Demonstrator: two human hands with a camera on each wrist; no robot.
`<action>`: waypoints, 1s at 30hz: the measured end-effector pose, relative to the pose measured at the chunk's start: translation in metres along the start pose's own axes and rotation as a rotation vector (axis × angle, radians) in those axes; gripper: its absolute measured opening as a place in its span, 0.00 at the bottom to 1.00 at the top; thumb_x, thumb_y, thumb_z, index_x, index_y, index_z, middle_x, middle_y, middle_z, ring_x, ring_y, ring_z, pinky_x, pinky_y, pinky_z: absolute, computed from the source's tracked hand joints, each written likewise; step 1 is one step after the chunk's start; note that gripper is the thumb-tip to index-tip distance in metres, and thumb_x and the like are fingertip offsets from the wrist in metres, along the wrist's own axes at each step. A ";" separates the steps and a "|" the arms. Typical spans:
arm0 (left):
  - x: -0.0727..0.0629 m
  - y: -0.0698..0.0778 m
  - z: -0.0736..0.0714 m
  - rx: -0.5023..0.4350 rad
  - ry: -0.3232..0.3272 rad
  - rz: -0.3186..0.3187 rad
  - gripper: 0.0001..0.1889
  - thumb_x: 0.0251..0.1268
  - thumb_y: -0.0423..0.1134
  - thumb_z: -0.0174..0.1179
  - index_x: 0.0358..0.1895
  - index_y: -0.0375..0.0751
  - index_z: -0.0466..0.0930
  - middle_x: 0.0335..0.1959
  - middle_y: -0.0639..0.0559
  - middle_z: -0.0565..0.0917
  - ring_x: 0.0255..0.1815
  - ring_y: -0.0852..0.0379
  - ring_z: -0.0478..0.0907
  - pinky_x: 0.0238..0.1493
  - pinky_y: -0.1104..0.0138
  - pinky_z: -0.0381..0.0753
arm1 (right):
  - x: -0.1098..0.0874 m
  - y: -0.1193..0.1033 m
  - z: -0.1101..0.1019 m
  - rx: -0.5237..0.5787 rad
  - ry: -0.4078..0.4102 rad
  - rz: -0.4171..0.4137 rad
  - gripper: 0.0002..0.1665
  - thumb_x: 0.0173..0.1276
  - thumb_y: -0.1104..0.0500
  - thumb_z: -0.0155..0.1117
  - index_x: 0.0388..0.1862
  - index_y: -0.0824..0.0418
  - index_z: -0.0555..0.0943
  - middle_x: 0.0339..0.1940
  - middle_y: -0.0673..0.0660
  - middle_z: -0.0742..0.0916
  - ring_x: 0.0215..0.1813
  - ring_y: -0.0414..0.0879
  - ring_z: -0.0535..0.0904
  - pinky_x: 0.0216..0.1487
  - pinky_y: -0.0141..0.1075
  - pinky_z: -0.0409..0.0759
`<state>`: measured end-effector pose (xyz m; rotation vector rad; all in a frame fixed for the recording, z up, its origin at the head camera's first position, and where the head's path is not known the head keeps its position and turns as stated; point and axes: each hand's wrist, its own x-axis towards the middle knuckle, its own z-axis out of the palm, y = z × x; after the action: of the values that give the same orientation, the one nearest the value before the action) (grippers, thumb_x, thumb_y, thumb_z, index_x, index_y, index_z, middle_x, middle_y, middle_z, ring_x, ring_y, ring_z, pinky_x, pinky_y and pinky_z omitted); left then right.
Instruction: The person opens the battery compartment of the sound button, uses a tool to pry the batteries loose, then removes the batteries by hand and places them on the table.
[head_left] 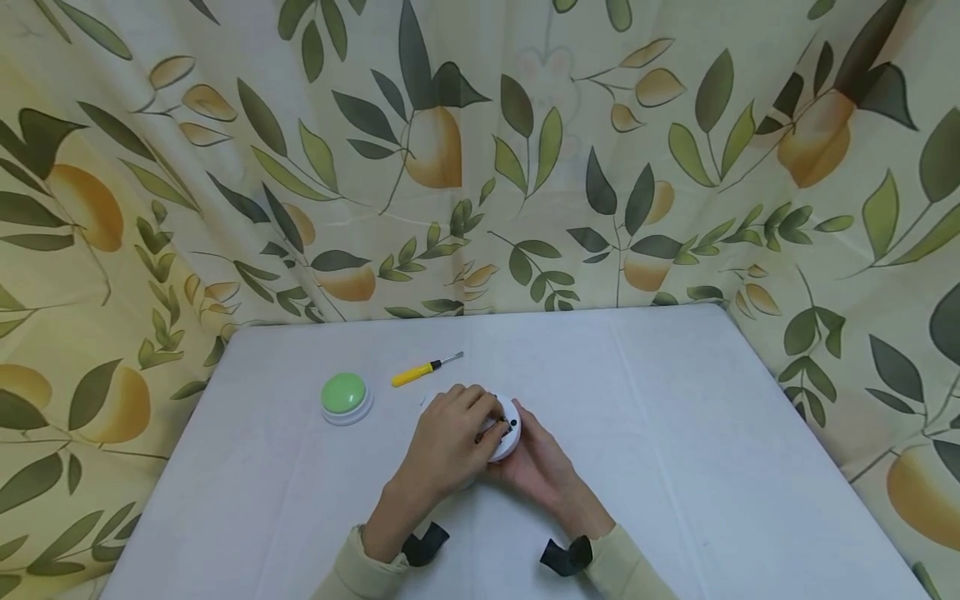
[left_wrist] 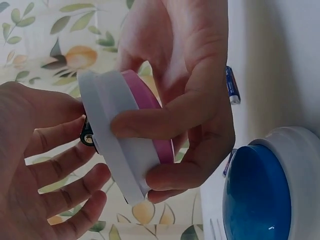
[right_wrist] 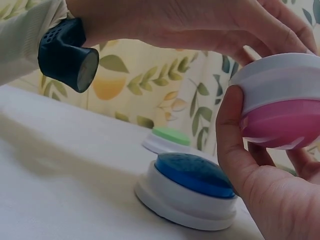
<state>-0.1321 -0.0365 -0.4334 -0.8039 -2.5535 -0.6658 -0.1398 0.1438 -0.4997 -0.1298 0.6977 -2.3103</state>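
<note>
My right hand [head_left: 543,462] grips a round push button [right_wrist: 282,95] by its white rim, pink dome down and base up. In the head view the white base [head_left: 513,410] shows dark openings. My left hand [head_left: 450,433] is over that base, its thumb and index finger pinching a dark battery [left_wrist: 89,138] that sticks out from the base. The other fingers of the left hand [left_wrist: 55,165] are loosely bent beside it. The right thumb and fingers [left_wrist: 150,122] wrap the button's side, seen in the left wrist view.
A blue push button [right_wrist: 192,177] stands on the table close by, mostly hidden by my hands in the head view. A green push button [head_left: 344,394] and a yellow screwdriver [head_left: 416,372] lie further back. A blue battery [left_wrist: 232,85] rests on the white tabletop [head_left: 675,450]. Patterned curtain [head_left: 480,167] hangs behind.
</note>
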 end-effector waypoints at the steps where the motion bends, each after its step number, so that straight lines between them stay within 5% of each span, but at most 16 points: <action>1: 0.000 0.000 0.000 -0.006 -0.001 -0.003 0.06 0.67 0.43 0.71 0.42 0.51 0.85 0.38 0.61 0.85 0.39 0.61 0.79 0.39 0.67 0.77 | 0.000 0.000 0.000 0.000 0.000 0.000 0.28 0.87 0.39 0.37 0.76 0.49 0.64 0.69 0.49 0.79 0.66 0.44 0.78 0.62 0.40 0.79; 9: -0.001 -0.001 -0.007 -0.049 -0.020 -0.034 0.06 0.68 0.43 0.70 0.43 0.50 0.84 0.38 0.61 0.88 0.40 0.63 0.80 0.41 0.67 0.80 | 0.002 0.001 -0.001 0.017 -0.017 0.009 0.27 0.87 0.39 0.38 0.77 0.46 0.62 0.71 0.48 0.78 0.67 0.44 0.77 0.64 0.43 0.78; 16: -0.003 -0.003 -0.011 -0.130 0.046 -0.046 0.06 0.68 0.40 0.70 0.44 0.49 0.85 0.38 0.60 0.89 0.39 0.60 0.82 0.37 0.69 0.80 | 0.002 0.001 -0.002 -0.001 -0.054 0.013 0.26 0.88 0.39 0.34 0.74 0.45 0.65 0.69 0.49 0.79 0.67 0.44 0.77 0.65 0.44 0.78; 23: -0.008 -0.007 -0.017 -0.410 0.049 -0.254 0.05 0.72 0.38 0.67 0.47 0.51 0.85 0.42 0.61 0.87 0.42 0.62 0.80 0.42 0.62 0.84 | 0.000 0.001 0.001 0.013 -0.051 0.020 0.27 0.88 0.39 0.32 0.75 0.46 0.66 0.70 0.51 0.81 0.68 0.46 0.77 0.67 0.45 0.77; 30: -0.007 -0.014 -0.026 -0.553 0.067 -0.484 0.06 0.73 0.39 0.66 0.49 0.52 0.85 0.43 0.60 0.88 0.45 0.60 0.80 0.48 0.63 0.84 | -0.003 0.000 0.003 -0.008 0.020 0.039 0.36 0.86 0.36 0.34 0.86 0.44 0.45 0.74 0.51 0.74 0.71 0.50 0.73 0.69 0.46 0.75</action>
<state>-0.1296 -0.0636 -0.4207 -0.2864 -2.5365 -1.5642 -0.1368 0.1442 -0.4971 -0.0954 0.7136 -2.2746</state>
